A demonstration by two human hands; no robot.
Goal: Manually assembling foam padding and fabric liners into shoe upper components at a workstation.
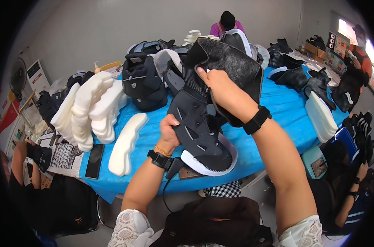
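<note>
In front of me a dark shoe upper (193, 123) slants over the blue-covered table, its toe toward me and edged by a white, stitched strip. My left hand (169, 131) grips its left side, thumb on top. Higher up, my right hand (220, 86) is closed on a wide, black, fuzzy-faced lining piece (238, 61), which spreads out behind the upper. Whether lining and upper are joined I cannot tell. A wavy white foam piece (128, 144) lies left of my left hand.
Stacked white foam pieces (86, 105) and more dark uppers (143, 82) stand along the table's left. A phone (95, 161) lies near the front edge. Uppers (292, 76) and foam (320, 117) fill the right end. People work at the far side (228, 26) and both sides.
</note>
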